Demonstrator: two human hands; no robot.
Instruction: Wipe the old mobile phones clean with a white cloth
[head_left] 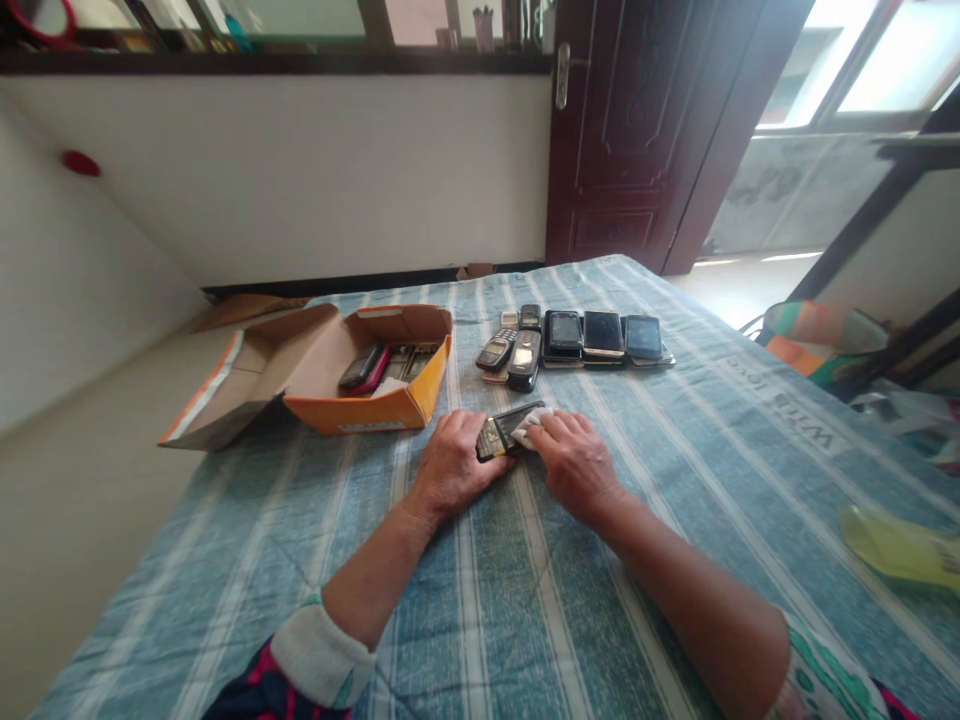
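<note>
two hands [454, 462], one white cloth [529, 424], one box [360, 414], at least eight phones [603, 334] outside the box

The left hand [450, 465] held a keypad phone [492, 440] at a slant just above or against the blue striped cloth [420, 620], while the fingers of the right hand [581, 465] pressed a crumpled white wipe [529, 425] to its screen end. Beyond them other phones [602, 334] lay grouped close together, some stacked, keypad models to the left and larger-screened ones to the right. Left of these stood an orange box [352, 414], its lid flap folded out leftward, with a red-edged phone [375, 372] among its contents. A dark red door [622, 130] rose behind.
</note>
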